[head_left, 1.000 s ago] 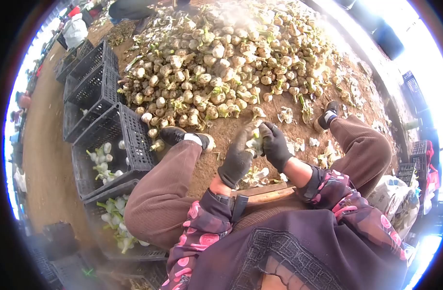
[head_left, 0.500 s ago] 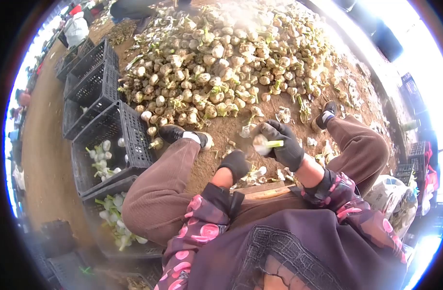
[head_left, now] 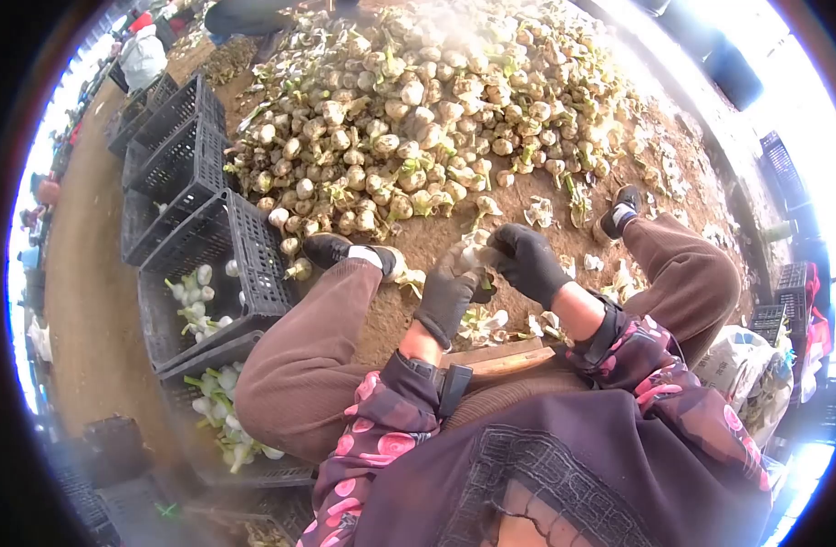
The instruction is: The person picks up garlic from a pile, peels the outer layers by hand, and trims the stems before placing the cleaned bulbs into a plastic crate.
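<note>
Both hands wear dark gloves and meet in front of my knees. My left hand [head_left: 447, 294] has its fingers wrapped round a pale garlic bulb [head_left: 473, 252]. My right hand [head_left: 527, 263] presses on the same bulb from the other side, its fingers closed and partly hiding it. Beyond them a large heap of garlic bulbs [head_left: 395, 137] with dry skins and leaves covers the ground. A flat piece of wood [head_left: 500, 363] lies between my thighs, below the hands.
Black plastic crates [head_left: 254, 251] stand along the left, two of them holding peeled white garlic with green stems [head_left: 222, 415]. A white sack [head_left: 742, 369] is at the right beside my knee. Loose skins [head_left: 538, 212] litter the soil between my feet.
My left hand has moved up to the bulb and closed on it. My right hand has turned, and the green stem that showed beside it is now out of sight.
</note>
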A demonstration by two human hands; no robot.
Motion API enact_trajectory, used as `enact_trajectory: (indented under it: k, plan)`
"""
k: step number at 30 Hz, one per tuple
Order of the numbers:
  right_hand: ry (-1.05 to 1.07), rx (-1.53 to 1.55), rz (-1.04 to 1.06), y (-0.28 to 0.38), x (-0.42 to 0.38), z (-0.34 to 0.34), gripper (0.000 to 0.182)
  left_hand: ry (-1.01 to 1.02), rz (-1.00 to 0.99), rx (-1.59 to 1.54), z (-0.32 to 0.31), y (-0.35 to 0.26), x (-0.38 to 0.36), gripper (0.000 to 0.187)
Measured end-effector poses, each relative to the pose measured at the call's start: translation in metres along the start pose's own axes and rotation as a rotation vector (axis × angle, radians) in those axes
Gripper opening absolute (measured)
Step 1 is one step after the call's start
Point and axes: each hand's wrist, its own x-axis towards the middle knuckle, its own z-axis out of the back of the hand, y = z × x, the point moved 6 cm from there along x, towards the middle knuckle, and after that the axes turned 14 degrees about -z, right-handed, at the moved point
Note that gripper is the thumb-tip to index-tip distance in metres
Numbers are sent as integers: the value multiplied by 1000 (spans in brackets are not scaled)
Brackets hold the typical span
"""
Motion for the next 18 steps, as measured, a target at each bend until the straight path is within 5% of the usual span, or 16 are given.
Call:
enact_trajectory:
  k: [4,8,10,15,17,18]
  plan:
    - [41,-419,86,16,0,-6,28,-1,13,297,-8,-27,-4,50]
    - [-83,-430,210,12,2,-8,20,75,-2,456,-5,-29,-6,50]
    - [45,-50,-21,-11,7,-7,16,57,74,177,-5,-22,-10,50]
    - [-64,43,-159,-61,34,-7,15,217,53,-336,-28,-44,-16,56]
    - [-137,-52,277,-59,38,-23,18,198,111,-601,-41,-59,-18,59]
    - [-63,236,268,-90,50,-50,29,194,94,-621,-39,-50,-17,61]
